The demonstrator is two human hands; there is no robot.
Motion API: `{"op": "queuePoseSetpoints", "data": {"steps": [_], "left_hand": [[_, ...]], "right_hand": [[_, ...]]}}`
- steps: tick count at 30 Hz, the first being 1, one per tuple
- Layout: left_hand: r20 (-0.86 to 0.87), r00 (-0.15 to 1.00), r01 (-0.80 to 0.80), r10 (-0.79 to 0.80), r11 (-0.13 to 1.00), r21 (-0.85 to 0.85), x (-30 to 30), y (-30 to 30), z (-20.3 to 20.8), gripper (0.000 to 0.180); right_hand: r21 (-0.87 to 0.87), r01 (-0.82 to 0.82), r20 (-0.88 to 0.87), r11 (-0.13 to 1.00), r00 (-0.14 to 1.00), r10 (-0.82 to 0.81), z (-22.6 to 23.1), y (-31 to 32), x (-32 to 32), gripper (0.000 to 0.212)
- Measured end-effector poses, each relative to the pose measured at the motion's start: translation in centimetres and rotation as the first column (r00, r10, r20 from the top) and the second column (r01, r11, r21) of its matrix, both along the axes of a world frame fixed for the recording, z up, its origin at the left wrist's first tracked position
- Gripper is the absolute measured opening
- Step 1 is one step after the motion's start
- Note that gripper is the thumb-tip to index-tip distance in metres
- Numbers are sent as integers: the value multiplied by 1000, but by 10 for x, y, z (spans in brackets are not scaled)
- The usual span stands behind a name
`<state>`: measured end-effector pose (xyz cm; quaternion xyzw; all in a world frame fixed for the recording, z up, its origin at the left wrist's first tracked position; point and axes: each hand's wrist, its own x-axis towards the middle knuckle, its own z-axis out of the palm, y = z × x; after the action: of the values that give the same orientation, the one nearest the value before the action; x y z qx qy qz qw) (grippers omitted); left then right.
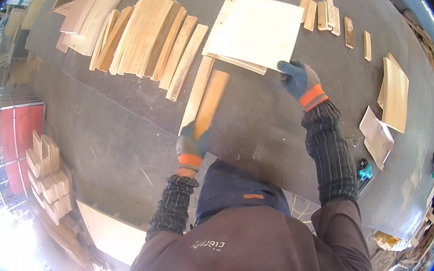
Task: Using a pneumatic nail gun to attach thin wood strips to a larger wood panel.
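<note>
My left hand [193,144], in a blue-grey glove with an orange cuff, is closed round the near end of a short wooden slat [213,99], slightly blurred. Another slat [197,91] lies just left of it, its far end at the corner of a pale square plywood panel [255,28]. My gloved right hand [299,80] grips that panel at its near right corner. Under the panel's near edge a second board [244,64] sticks out; how far it reaches beneath is hidden.
Left on the dark table [261,124] stand a row of slats [148,36] and a stack of thin panels [94,14]. Short wood pieces [327,15] lie at the far right. Further right are curved boards [394,96] and a teal power tool [365,171].
</note>
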<state>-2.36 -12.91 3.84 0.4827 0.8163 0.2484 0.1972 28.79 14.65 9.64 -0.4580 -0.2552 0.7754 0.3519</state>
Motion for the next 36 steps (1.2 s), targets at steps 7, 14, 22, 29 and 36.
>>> {"op": "queuePoseSetpoints", "data": {"steps": [7, 14, 22, 29, 36], "left_hand": [[-19, 840, 542, -542, 837, 71, 123, 36, 27, 43], [-171, 510, 860, -843, 496, 121, 225, 79, 5, 45], [-95, 745, 662, -661, 749, -27, 137, 43, -13, 75], [153, 830, 557, -536, 795, -240, 158, 43, 1, 84], [50, 736, 677, -675, 733, -67, 194, 50, -4, 86]], "right_hand": [[103, 227, 53, 968, 971, -233, 34, -165, 74, 19], [-112, 603, 69, 790, 798, -599, -3, -249, 79, 23], [-349, 460, 84, 817, 883, -461, -25, -260, 55, 22], [465, 443, 691, 766, 360, -627, -86, -274, 168, 41], [535, -190, 806, 823, -178, -564, -103, -277, 242, 52]]}}
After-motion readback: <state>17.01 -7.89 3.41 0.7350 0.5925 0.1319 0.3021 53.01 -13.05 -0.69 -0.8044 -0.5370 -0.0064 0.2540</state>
